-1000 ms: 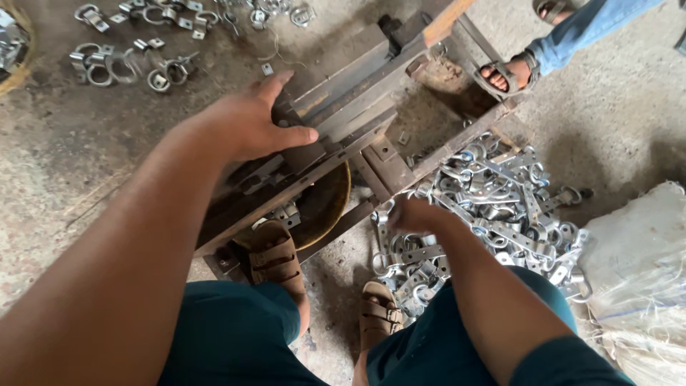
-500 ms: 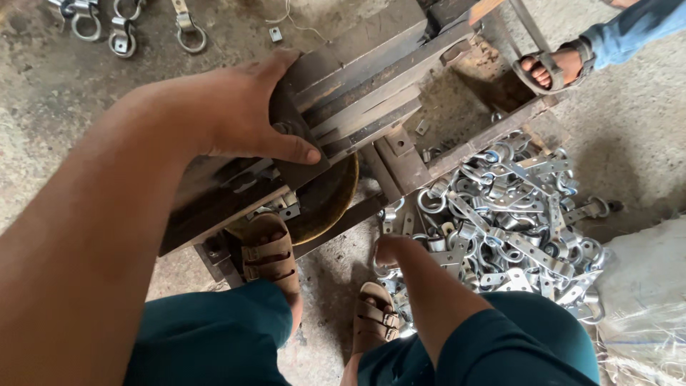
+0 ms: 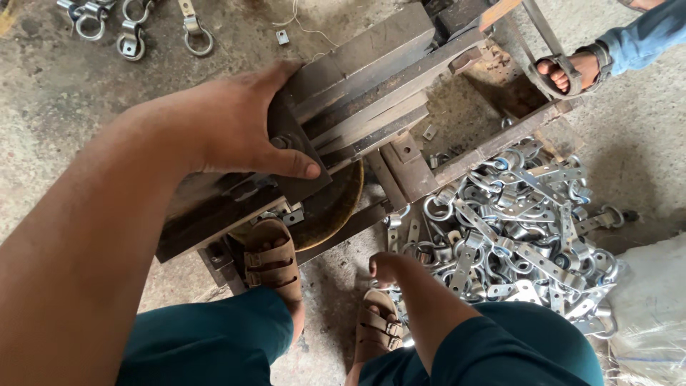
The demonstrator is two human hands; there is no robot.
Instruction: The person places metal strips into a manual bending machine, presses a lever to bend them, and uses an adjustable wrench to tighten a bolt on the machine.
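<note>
Item, upper left: loose metal ring clamps (image 3: pixel 132 32) on the concrete floor (image 3: pixel 43 100).

Item: left hand (image 3: pixel 239 125) — spread flat over the dark steel press block (image 3: pixel 300 143), thumb hooked along its lower edge, pressing rather than closed round anything. Risk, as a judgement: fingers this near the sliding bars (image 3: pixel 371 78) could be nipped if the mechanism shifts.

Item, below: sandalled foot (image 3: pixel 273 261) beside the brass-coloured wheel (image 3: pixel 332 207).

Item: right hand (image 3: pixel 389 268) — curled at the edge of the clamp heap (image 3: pixel 514 229); grip cannot be told. Sharp stamped edges could cut.
</note>
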